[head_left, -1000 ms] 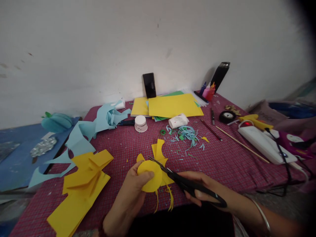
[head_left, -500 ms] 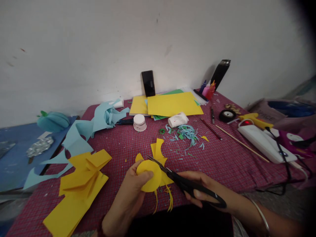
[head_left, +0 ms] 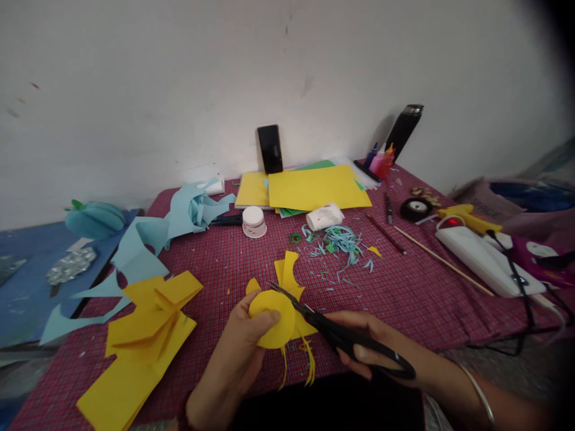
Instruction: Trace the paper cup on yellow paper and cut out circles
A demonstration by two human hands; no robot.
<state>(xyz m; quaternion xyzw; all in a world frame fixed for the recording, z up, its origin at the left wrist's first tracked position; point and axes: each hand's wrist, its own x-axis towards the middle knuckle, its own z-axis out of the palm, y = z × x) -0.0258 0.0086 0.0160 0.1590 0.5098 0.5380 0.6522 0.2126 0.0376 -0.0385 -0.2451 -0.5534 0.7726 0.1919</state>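
Observation:
My left hand (head_left: pixel 245 335) pinches a round yellow paper disc (head_left: pixel 281 329), thumb on top of it. Black-handled scissors (head_left: pixel 345 335) are gripped in my right hand (head_left: pixel 359 341), their blades lying along the disc's upper right edge. Whether the blades are fully closed is hard to make out. Yellow paper scraps (head_left: pixel 287 272) lie on the cloth just behind the disc, and thin yellow strips (head_left: pixel 309 362) hang or lie below it. Larger folded yellow offcuts (head_left: pixel 148 332) rest to the left of my left hand.
Blue paper offcuts (head_left: pixel 144 239) spread along the left. A white paper cup (head_left: pixel 254 222) stands mid-table; another cup (head_left: pixel 324 216) lies beside blue shreds (head_left: pixel 341 239). Yellow sheets (head_left: pixel 318 188) and a phone (head_left: pixel 270 148) are at the back. A stick (head_left: pixel 442 260), glue gun (head_left: pixel 469 219) and power strip (head_left: pixel 483 257) lie right.
The camera view has shifted very slightly. Both hands, the disc and the scissors hold nearly the same position.

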